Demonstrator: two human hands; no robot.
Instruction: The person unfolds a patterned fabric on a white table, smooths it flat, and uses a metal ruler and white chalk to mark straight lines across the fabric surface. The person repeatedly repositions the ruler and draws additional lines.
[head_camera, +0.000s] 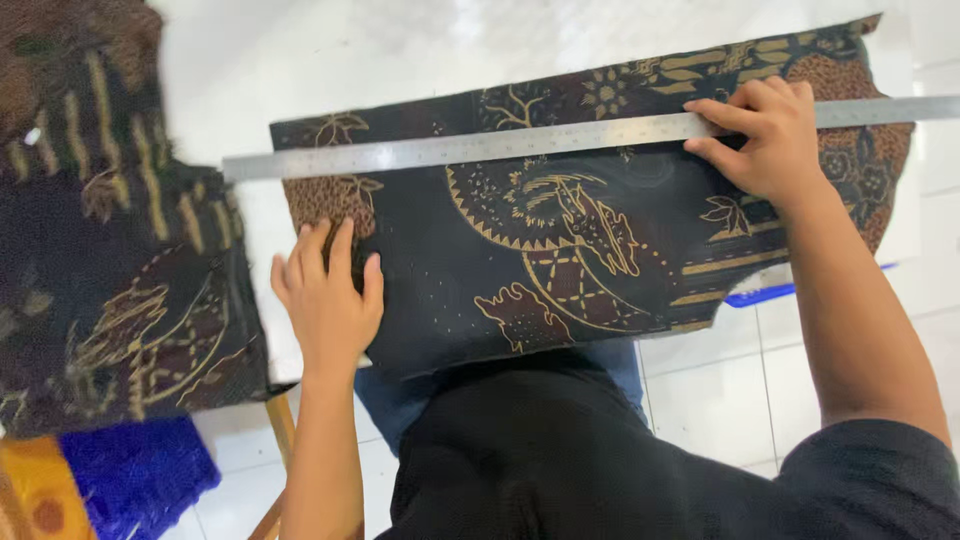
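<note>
Head view: hands (325, 300) on batik cloth (560, 250)

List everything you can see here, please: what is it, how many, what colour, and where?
patterned cloth: one, black with gold and brown motifs, spread across the middle
metal ruler: one, silver, lying along the cloth's upper part
second patterned cloth: one, dark with gold, at the left
blue fabric: one, bottom left
orange fabric: one, bottom left corner
blue plastic edge: one, under the cloth's right side
left hand: flat on the cloth's left edge
right hand: pressing the ruler
</note>
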